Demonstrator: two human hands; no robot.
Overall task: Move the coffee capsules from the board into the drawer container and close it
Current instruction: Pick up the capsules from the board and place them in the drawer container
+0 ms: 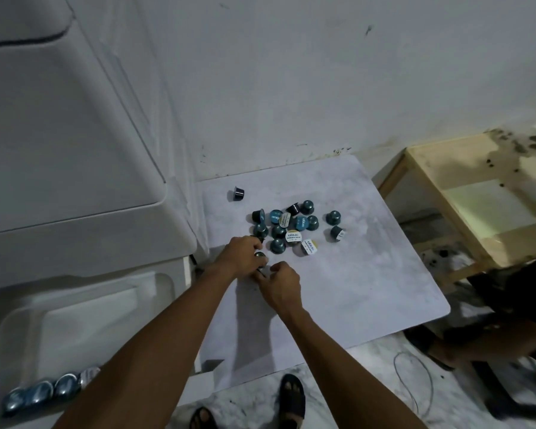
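Observation:
Several dark teal coffee capsules (pixel 291 226) lie in a loose cluster on a pale marbled board (pixel 369 274) on the floor. One dark capsule (pixel 239 193) lies apart at the board's far left. My left hand (pixel 240 253) is closed around capsules at the cluster's near left edge; one shows at its fingertips (pixel 259 255). My right hand (pixel 280 281) sits just beside it, fingers curled on a small dark capsule between the two hands. The open white drawer (pixel 75 320) is at the lower left, with a few blue capsules (pixel 41 394) in its near corner.
The white plastic drawer cabinet (pixel 59 134) rises at the left, against a white wall. A light wooden stool (pixel 477 193) stands right of the board. Another person's sandalled foot (pixel 437 351) and dark clothing are at the right. My own sandalled feet (pixel 291 397) show below.

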